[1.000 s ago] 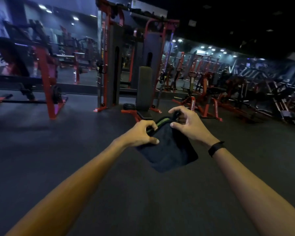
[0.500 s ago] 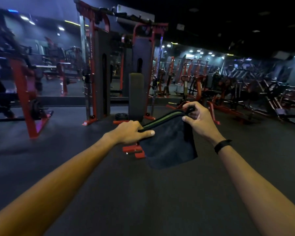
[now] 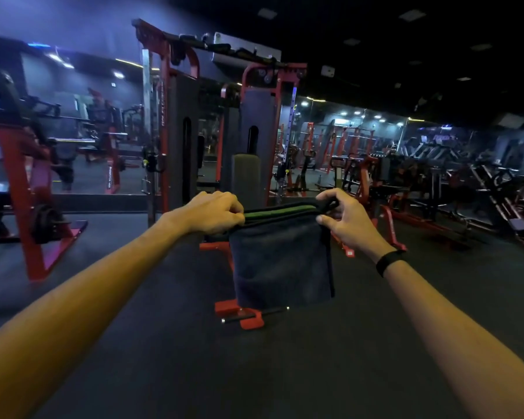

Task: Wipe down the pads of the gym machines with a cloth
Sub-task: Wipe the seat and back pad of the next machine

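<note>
My left hand (image 3: 215,213) and right hand (image 3: 347,220) pinch the folded dark cloth (image 3: 282,261) by its top corners; it hangs between both grips, above open floor (image 3: 164,343), the upright back pad (image 3: 246,179) beyond.

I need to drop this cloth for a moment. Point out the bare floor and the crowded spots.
Bare dark floor lies between your forearms, up to the red bench foot, and left toward the red rack. Ahead and right, machines crowd. Both hands grip the cloth.

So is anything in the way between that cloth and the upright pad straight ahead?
Nothing visible. Both hands, left hand and right hand, hold the cloth up in the air, and only open floor lies before the pad.
</note>
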